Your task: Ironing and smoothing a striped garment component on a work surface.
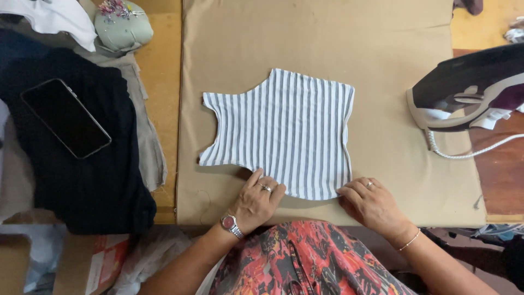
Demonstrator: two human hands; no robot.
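While pressing flat, open-palmed: left hand and right hand on striped fabric piece, near edge. Gripping nothing. Iron well apart, right.

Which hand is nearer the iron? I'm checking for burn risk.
The right hand, pressing the near right corner of the striped fabric piece, lies closer to the iron, which stands farther back at the right. The left hand rests at the fabric's near edge, further left.

tabletop: orange-brown wood, upper left and right edge | tan pad: covers centre of frame | light: even, soft shadows | floor, walls: not visible
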